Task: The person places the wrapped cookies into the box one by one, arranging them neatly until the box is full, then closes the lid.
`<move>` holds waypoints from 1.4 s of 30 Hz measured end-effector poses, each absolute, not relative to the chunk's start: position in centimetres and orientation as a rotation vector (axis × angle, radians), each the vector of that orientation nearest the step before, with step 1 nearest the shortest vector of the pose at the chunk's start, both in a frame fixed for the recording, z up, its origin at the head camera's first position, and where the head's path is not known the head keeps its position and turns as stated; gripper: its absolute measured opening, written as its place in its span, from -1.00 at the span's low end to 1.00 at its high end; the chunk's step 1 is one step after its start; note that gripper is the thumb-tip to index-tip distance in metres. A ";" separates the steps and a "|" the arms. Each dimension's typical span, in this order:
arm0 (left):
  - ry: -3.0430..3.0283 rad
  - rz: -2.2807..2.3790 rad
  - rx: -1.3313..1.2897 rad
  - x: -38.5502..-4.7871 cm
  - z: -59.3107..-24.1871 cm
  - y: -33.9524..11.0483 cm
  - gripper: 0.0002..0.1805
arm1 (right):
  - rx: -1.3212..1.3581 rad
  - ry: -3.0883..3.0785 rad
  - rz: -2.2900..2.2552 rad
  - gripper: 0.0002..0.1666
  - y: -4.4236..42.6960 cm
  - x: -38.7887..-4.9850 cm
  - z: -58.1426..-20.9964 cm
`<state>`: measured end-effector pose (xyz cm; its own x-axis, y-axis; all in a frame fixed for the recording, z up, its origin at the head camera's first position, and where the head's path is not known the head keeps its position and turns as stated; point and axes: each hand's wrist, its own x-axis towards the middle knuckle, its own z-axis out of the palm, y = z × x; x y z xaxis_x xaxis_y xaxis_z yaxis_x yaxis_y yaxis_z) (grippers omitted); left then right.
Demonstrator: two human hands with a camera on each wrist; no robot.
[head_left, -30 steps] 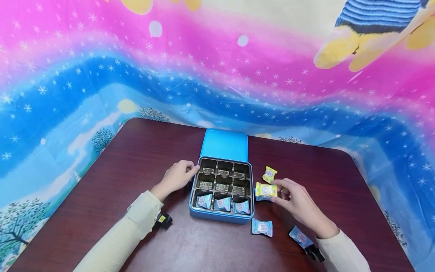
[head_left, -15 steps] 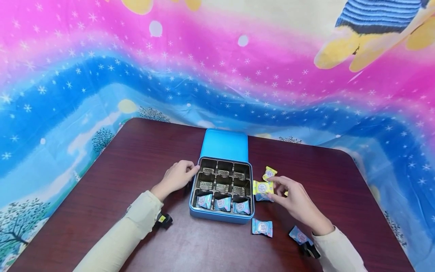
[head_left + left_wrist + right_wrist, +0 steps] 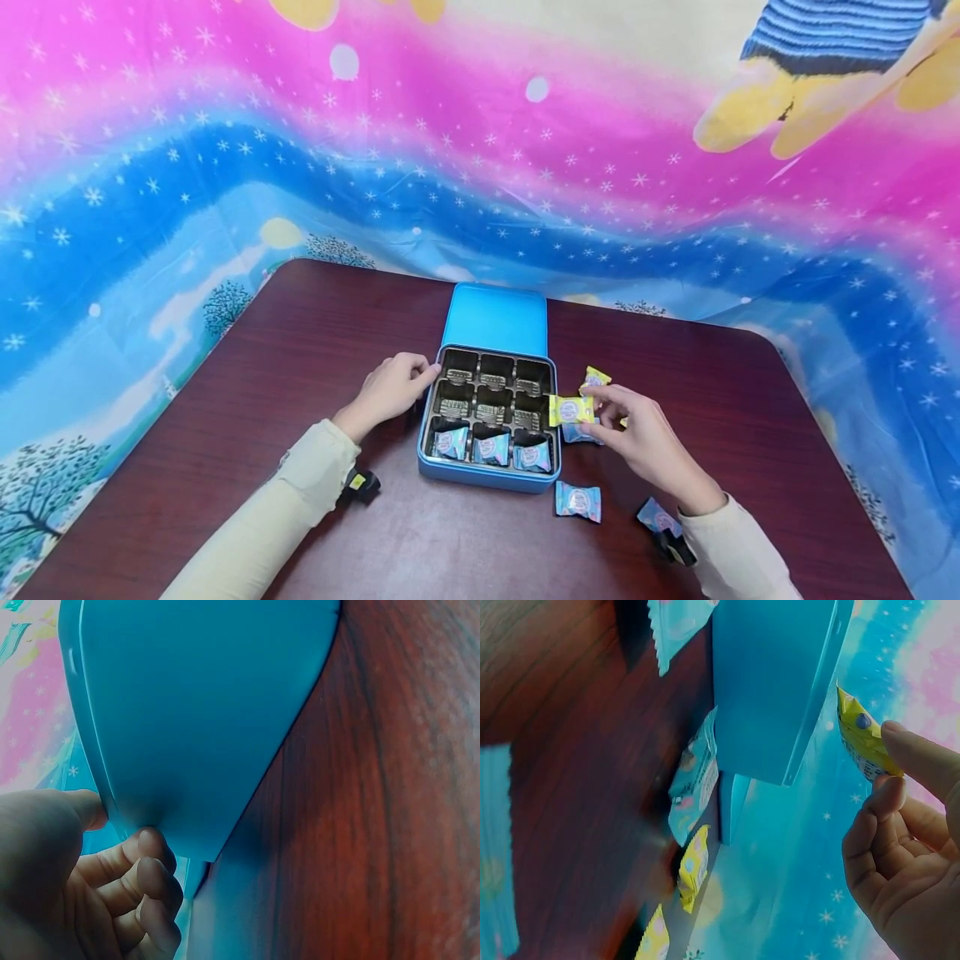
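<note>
Packet (yel) [image 3: 572, 410] pinched in R hand [image 3: 647, 433] nr blue tin [image 3: 487, 476]; L hand [image 3: 386, 390] grips its L side.

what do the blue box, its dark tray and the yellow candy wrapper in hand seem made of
Blue box: probably painted metal, satin, as it looks smooth and thin-edged; plastic is possible.
Dark tray: likely thin moulded plastic, glossy, given its ribbed glints.
Yellow candy wrapper: apparently printed film, slightly shiny, given its creases.
</note>
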<state>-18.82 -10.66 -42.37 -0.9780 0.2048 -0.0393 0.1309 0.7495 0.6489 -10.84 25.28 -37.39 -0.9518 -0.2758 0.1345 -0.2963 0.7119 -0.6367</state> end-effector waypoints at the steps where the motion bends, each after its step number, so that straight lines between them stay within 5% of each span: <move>1: 2.838 1.039 0.271 -18.8 -42.4 -10.7 -0.58 | 0.481 -2.881 1.085 -0.50 25.1 -10.9 -37.5; 42: 2.823 1.034 0.285 -18.8 -42.4 -10.8 -0.56 | 0.596 -2.958 0.864 -0.51 20.9 -12.1 -40.0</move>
